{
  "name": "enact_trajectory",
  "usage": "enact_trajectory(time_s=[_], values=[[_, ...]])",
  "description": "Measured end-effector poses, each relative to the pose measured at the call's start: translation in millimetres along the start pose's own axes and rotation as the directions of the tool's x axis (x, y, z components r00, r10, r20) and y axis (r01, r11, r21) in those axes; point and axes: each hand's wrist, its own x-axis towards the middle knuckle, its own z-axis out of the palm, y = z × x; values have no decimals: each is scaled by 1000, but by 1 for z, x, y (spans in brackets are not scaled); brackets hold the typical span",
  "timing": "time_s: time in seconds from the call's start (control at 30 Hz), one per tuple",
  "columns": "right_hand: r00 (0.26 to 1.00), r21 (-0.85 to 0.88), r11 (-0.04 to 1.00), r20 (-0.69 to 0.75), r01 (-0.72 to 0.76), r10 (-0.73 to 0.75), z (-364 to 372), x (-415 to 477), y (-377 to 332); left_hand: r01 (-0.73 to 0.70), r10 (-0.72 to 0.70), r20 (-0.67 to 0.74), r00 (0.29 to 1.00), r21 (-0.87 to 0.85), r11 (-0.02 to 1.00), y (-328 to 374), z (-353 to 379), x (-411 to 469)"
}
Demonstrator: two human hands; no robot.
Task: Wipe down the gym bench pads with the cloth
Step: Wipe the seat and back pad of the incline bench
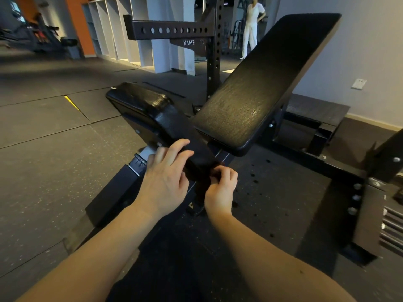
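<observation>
A black gym bench fills the middle of the view. Its seat pad (152,105) slopes down toward me and its long back pad (268,79) rises to the upper right. My left hand (165,177) rests on the near end of the seat pad with fingers fairly straight. Just right of it, my right hand (221,188) has curled fingers that pinch a dark cloth (201,173), bunched at the seat pad's near edge. The cloth is very dark and hard to tell from the pad and frame.
A black perforated rack upright and crossbar (213,51) stand behind the bench. The bench's steel base frame (327,166) runs to the right, with a plate stack (390,232) at the right edge. White lockers (122,33) and a person in white (253,25) are far back.
</observation>
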Motion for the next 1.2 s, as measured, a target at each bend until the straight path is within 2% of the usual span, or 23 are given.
enact_trajectory(time_s=[0.1, 0.17, 0.23, 0.33, 0.4, 0.5, 0.6, 0.67, 0.73, 0.8, 0.93, 1.07, 1.13, 1.2], values=[[982, 36, 982, -13, -186, 186, 3, 2, -15, -8, 7, 49, 999, 9, 1000, 0, 2, -3], [969, 69, 967, -12, -246, 247, 2, 3, -31, 1, -1, 66, 998, 8, 1000, 1, 4, -4], [987, 156, 975, 0, -159, 161, -3, 2, -43, 9, -9, 66, 998, -5, 1000, 3, 6, -4], [993, 214, 969, -7, 120, -121, -8, 6, -59, 7, -6, 27, 1000, -44, 999, 6, 10, 1], [970, 174, 955, -14, 241, -242, -4, 10, -58, 11, -12, 0, 1000, -68, 998, 6, 13, 2], [957, 53, 956, -9, 289, -289, 1, 8, -36, 10, -10, 0, 1000, -65, 998, 7, 18, 3], [986, -18, 986, 16, 166, -166, 2, 1, -1, 0, 1, 27, 1000, -49, 999, 8, 21, 5], [997, -15, 998, 46, -54, 54, -1, 3, 16, -4, 6, 49, 999, -45, 999, 8, 23, 4], [956, 34, 958, 78, -285, 282, -6, 8, 22, -6, 9, 72, 997, -39, 999, 6, 24, 2], [942, 101, 937, 54, -336, 332, -8, 11, 18, -10, 14, 88, 996, -45, 999, 4, 26, 1], [990, 229, 964, 7, -137, 139, -3, 3, -22, -28, 33, 88, 996, -62, 998, 0, 30, 2], [997, 233, 972, 60, 40, -55, -7, -7, -29, -19, 25, 63, 998, -93, 995, 1, 40, 2], [996, 173, 984, 61, 53, -65, -5, -5, -15, -20, 26, 57, 998, -113, 993, 2, 47, 3], [999, 123, 992, 28, -39, 36, -2, 1, 1, -26, 33, 54, 998, -120, 992, 3, 54, 2]])
